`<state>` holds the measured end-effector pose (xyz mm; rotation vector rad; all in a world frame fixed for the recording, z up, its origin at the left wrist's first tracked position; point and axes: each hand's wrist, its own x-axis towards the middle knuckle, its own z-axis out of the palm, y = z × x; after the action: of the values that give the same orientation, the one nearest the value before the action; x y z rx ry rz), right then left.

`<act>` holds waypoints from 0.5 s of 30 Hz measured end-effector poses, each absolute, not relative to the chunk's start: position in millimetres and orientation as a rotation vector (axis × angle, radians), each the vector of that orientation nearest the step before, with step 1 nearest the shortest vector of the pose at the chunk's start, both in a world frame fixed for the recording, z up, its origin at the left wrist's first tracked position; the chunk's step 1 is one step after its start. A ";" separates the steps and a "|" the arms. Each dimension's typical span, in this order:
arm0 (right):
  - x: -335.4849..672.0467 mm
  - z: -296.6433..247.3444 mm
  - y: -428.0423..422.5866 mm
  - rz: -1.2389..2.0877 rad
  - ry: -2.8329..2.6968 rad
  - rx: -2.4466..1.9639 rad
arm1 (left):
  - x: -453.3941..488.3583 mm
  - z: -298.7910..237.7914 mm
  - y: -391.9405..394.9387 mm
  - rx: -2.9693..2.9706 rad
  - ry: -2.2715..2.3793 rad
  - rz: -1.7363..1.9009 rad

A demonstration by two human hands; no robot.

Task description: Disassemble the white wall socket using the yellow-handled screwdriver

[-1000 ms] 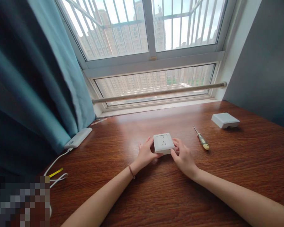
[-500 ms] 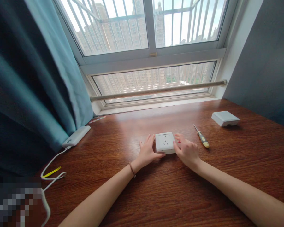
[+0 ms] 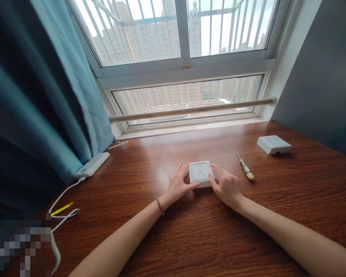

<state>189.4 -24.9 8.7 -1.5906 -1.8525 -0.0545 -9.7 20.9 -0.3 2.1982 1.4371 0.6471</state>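
A white wall socket with slotted holes in its face lies on the brown wooden table. My left hand grips it from the left, the thumb along its front edge and the fingers by its left side. From the other side my right hand holds its right edge, with the thumb at the front right corner and the index finger farther back. Part of the right edge is hidden behind those fingers. To the right of my right hand lies a screwdriver with a grey and yellow handle.
A white box sits at the far right. On the left, a white power bank with a white cable and yellow strip lies beside the blue curtain. A rail crosses the window behind the table.
My right thumb and fingers have shifted slightly left, closer onto the socket's right edge. My left hand and the socket have hardly moved.
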 end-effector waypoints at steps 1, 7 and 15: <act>189.5 8.3 -24.6 -0.053 -1.855 -1.582 | -10.0 -0.7 21.2 2.200 1.439 0.647; 189.9 7.0 -23.8 -0.057 -1.863 -1.533 | -10.7 -1.0 21.6 2.183 1.424 0.662; 190.3 5.8 -24.0 -0.114 -1.851 -1.469 | -10.7 1.8 19.9 2.151 1.396 0.784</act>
<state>190.3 -24.0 5.8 -1.4687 -1.8513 -0.1141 -10.7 19.9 1.8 2.1511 1.3965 0.7836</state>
